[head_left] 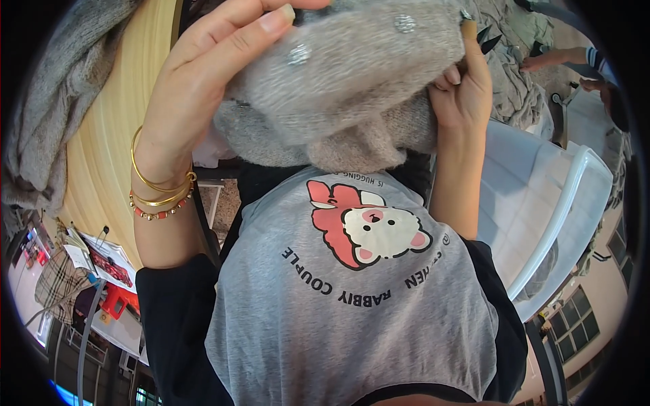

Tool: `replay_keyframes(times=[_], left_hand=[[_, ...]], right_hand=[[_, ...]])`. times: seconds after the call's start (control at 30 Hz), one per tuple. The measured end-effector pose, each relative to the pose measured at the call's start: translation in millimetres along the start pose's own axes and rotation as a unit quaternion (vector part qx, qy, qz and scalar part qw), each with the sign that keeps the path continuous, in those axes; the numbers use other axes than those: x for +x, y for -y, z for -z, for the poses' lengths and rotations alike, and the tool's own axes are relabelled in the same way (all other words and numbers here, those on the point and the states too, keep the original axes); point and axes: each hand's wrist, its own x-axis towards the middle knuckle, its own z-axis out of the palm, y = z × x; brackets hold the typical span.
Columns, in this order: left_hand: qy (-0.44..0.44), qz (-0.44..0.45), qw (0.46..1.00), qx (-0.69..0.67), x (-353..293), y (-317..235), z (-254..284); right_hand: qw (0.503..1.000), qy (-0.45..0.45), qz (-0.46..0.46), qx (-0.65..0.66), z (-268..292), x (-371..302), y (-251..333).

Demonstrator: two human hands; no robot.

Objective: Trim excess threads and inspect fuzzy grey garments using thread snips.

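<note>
Knitwear (pixel 359 74) spans crosswise just beyond our grey shirt (pixel 271 325), its right edge pinched by our right hand (pixel 468 91), left end touching our left hand (pixel 200 74), whose grip we cannot tell

Head-worn fisheye — steeply downward, close above the grey shirt (pixel 352 331)
</note>
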Motion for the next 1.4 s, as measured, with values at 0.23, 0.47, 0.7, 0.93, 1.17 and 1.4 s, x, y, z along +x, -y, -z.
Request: replay_keyframes(times=[0.23,0.47,0.7,0.93,1.17,1.4], left_hand=[[-0.137,0.236,0.961,-0.034,-4.4,-21.2,-6.7],[-0.140,0.259,0.956,-0.017,-6.4,-21.5,-5.1],[-0.043,0.136,0.976,0.164,-5.2,-14.6,-12.3],[-0.051,0.108,0.958,0.260,-4.8,-6.5,-10.1],[-0.142,0.040,0.940,0.306,-9.2,6.6,-4.6],[-0.210,0.000,0.939,0.273,-8.1,5.8,-4.0]], right_hand=[[0.998,-0.026,-0.021,0.056,4.0,3.0,1.3],[0.998,-0.014,-0.021,0.055,-0.6,2.3,-2.1],[0.999,0.023,-0.024,0.035,-0.2,4.3,-5.2],[1.000,-0.011,-0.003,0.003,1.0,2.9,-7.9],[0.999,-0.051,-0.001,-0.004,7.3,1.0,-6.7],[0.974,-0.037,0.046,-0.217,-5.4,-3.6,4.2]])
